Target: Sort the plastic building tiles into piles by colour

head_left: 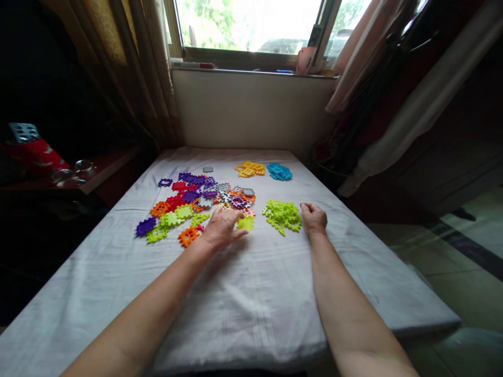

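Note:
My left hand (pixel 223 226) is over the right side of a mixed heap of plastic interlocking pieces (pixel 191 196). Its thumb and forefinger sit at the edges of a lime-green interlocking piece (pixel 245 223), gripping it between them. Curled into a fist, my right hand (pixel 314 218) rests on the table just right of a lime-green pile (pixel 282 214); nothing shows in its fingers. The mixed heap has purple, red, orange, grey and green pieces, some solid and some with open frames. My left hand hides part of it.
Yellow pieces (pixel 250 168) and blue pieces (pixel 279 171) form two piles toward the back of the cloth-covered table (pixel 251 303). Beyond are a wall and window. A curtain (pixel 133 68) hangs at left, and clothes (pixel 424 104) hang at right.

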A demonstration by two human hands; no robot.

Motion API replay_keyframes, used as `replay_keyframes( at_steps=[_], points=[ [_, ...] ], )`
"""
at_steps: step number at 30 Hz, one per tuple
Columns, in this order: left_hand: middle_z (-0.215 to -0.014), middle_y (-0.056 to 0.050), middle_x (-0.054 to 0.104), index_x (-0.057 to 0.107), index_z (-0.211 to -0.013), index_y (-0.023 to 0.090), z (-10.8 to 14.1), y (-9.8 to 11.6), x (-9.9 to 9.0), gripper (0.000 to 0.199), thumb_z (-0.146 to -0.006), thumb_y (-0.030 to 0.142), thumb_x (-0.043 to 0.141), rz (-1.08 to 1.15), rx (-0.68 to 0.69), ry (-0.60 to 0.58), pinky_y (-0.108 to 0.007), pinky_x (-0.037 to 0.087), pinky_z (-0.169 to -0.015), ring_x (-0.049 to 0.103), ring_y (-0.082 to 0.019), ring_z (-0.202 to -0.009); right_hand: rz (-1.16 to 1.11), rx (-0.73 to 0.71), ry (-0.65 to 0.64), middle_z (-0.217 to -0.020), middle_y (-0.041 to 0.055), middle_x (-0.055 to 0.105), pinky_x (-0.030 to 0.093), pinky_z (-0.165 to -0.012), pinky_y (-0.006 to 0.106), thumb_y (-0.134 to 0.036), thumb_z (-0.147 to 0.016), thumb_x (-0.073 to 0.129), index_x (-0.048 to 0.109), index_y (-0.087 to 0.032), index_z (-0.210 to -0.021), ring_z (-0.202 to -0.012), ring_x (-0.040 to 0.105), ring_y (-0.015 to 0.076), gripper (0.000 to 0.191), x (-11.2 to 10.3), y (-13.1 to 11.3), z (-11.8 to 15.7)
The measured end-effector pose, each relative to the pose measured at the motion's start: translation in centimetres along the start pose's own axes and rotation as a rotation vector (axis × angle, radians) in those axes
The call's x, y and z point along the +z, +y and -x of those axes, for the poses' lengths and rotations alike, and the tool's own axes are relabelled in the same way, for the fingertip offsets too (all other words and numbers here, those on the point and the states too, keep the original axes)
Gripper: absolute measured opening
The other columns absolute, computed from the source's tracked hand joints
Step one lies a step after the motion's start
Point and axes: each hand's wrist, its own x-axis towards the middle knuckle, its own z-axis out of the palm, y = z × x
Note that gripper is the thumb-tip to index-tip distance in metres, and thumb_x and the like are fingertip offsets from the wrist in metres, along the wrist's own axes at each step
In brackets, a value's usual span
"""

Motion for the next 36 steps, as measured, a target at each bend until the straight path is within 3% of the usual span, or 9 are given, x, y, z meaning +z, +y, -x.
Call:
replay_keyframes(
  at_steps=[6,10,13,17,22,25,28,31,36],
  points=[
    [-0.114,-0.008,0.07,0.059,-0.109,0.023,-3.6,5.0,3.8,0.035,-0.081,0.04,0.07,0.05,0.109,-0.011,-0.046,0.035,-0.106,0.06,-0.025,-0.113,-0.013,0.017,-0.059,-0.078,0.0077,0.075,0.048,-0.071,0.03,-0.042,-0.074,0.056,0.077,-0.017,-0.085,-0.077,0.066,0.0235,0.035,-0.5,-0.6,0.4],
    [-0.123,-0.008,0.067,0.059,-0.11,0.024,-5.3,6.5,5.0,0.035,-0.081,0.041,0.069,0.053,0.15,0.003,-0.051,0.03,-0.111,0.058,-0.026,-0.119,-0.022,0.008,-0.064,-0.077,0.0073,0.075,0.048,-0.07,0.029,-0.042,-0.075,0.055,0.076,-0.017,-0.085,-0.077,0.066,0.023,0.034,-0.4,-0.5,0.4],
    [-0.139,-0.01,0.058,0.059,-0.114,0.024,-5.2,6.4,5.5,0.037,-0.082,0.039,0.068,0.042,0.134,0.023,-0.051,0.028,-0.113,0.049,-0.028,-0.131,-0.044,-0.005,-0.058,-0.075,0.006,0.075,0.048,-0.068,0.029,-0.042,-0.075,0.055,0.076,-0.018,-0.083,-0.075,0.066,0.0225,0.033,-0.3,-0.3,0.2],
    [-0.137,-0.008,0.06,0.061,-0.116,0.024,-3.2,4.0,4.8,0.03,-0.088,0.034,0.06,0.026,0.105,0.08,-0.05,0.026,-0.115,0.048,-0.026,-0.132,-0.045,0.001,-0.045,-0.074,0.0055,0.074,0.047,-0.067,0.029,-0.044,-0.074,0.055,0.076,-0.019,-0.081,-0.074,0.065,0.022,0.033,-0.2,0.0,0.0],
    [-0.124,-0.004,0.068,0.067,-0.104,0.027,0.5,-1.0,1.7,0.021,-0.091,0.032,0.052,-0.063,0.03,0.16,-0.048,0.028,-0.112,0.056,-0.024,-0.12,-0.017,-0.028,-0.044,-0.074,0.005,0.074,0.048,-0.067,0.029,-0.045,-0.073,0.055,0.076,-0.02,-0.082,-0.073,0.065,0.0217,0.033,0.0,0.3,0.0],
    [-0.115,-0.007,0.07,0.069,-0.104,0.025,2.4,-4.2,-0.5,0.025,-0.089,0.037,0.052,-0.211,-0.177,0.162,-0.044,0.039,-0.1,0.059,-0.027,-0.11,0.013,-0.032,-0.044,-0.074,0.005,0.074,0.047,-0.067,0.029,-0.045,-0.073,0.055,0.076,-0.021,-0.082,-0.074,0.065,0.0219,0.033,0.0,0.3,0.1],
    [-0.11,-0.011,0.069,0.069,-0.109,0.023,3.7,-6.8,-2.0,0.035,-0.085,0.045,0.054,-0.379,-0.349,0.086,-0.045,0.043,-0.091,0.06,-0.031,-0.105,0.046,-0.032,-0.046,-0.075,0.0052,0.075,0.047,-0.067,0.028,-0.043,-0.072,0.055,0.077,-0.021,-0.082,-0.075,0.065,0.0221,0.032,0.0,0.0,0.2],
    [-0.105,-0.012,0.07,0.071,-0.108,0.025,3.9,-8.1,-2.6,0.039,-0.083,0.05,0.055,-0.45,-0.398,0.014,-0.045,0.044,-0.087,0.061,-0.032,-0.101,0.071,-0.046,-0.05,-0.075,0.0051,0.075,0.046,-0.065,0.028,-0.042,-0.072,0.055,0.077,-0.022,-0.08,-0.074,0.065,0.0215,0.031,0.0,-0.1,0.3],
    [-0.106,-0.011,0.069,0.074,-0.099,0.027,2.6,-8.4,-3.1,0.032,-0.077,0.047,0.061,-0.45,-0.413,-0.048,-0.046,0.043,-0.088,0.059,-0.033,-0.103,0.072,-0.076,-0.052,-0.073,0.0048,0.074,0.045,-0.063,0.027,-0.043,-0.072,0.054,0.077,-0.022,-0.079,-0.072,0.064,0.0216,0.031,0.0,0.1,0.3]
  ],
)
